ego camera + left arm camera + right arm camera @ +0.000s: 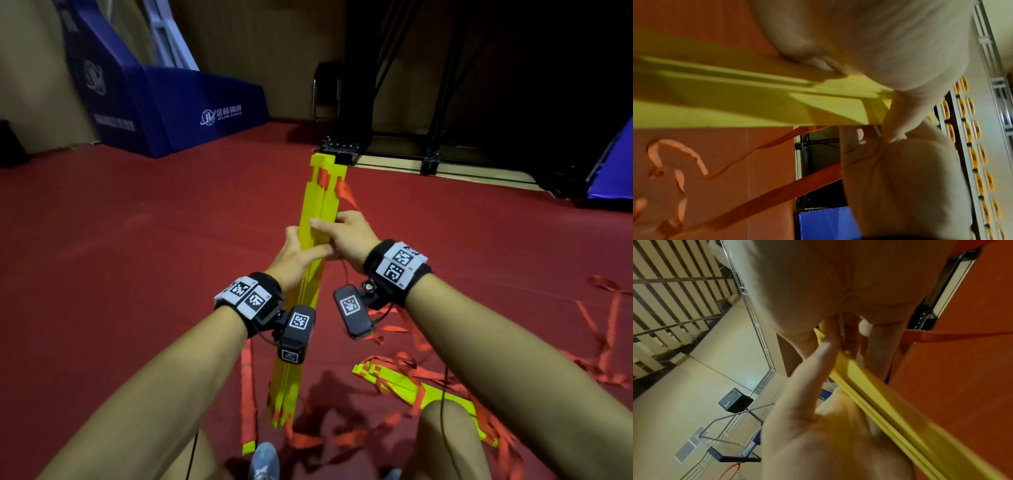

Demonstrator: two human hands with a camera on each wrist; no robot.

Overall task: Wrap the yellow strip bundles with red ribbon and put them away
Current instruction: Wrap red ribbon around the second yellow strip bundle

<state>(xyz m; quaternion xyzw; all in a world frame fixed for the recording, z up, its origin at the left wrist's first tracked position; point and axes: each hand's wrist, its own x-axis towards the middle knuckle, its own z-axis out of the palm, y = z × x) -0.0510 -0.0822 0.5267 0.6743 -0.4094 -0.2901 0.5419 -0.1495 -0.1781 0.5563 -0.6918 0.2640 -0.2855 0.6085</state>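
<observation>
Both hands, from what I see, clasp the yellow strip bundle (317,202) at its middle, with left hand (298,255) and right hand (346,236) curled round it. Near its top end sits red ribbon (322,178). Beside its lower end, a second bundle (400,380) lies on the floor (137,274).

On the blue pad (178,102) I read a white round logo (207,117) beside the Chinese characters 金陵体育; the small Latin line beneath is too blurred for me. Square black-and-white code tags (400,256) sit on the left wristband (265,284), the right wristband (376,255), the left wrist camera (293,339) and the right wrist camera (356,322).
</observation>
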